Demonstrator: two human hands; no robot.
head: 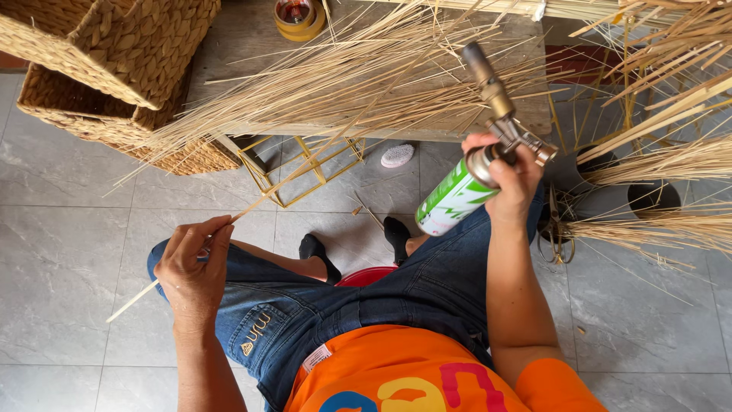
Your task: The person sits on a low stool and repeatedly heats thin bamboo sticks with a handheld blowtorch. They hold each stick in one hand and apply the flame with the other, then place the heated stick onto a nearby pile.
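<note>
Fingers (217, 229) of the left hand (191, 271) pinch a thin bamboo strip (263, 200). Right hand (507, 179) is wrapped around a gas torch (476, 164), its brass nozzle rising above the fingers toward strips piled on the table (236, 42).

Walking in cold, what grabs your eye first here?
Probably the gas torch raised in the right hand, nozzle aimed at the heap of pale reed strips on the bench. The left hand pinches one thin strip; woven baskets sit upper left.

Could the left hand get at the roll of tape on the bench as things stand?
Probably not without leaning in. The left hand pinches a thin bamboo strip low by the knee, while the tape roll sits at the bench's far edge, beyond a spread of loose strips.
</note>
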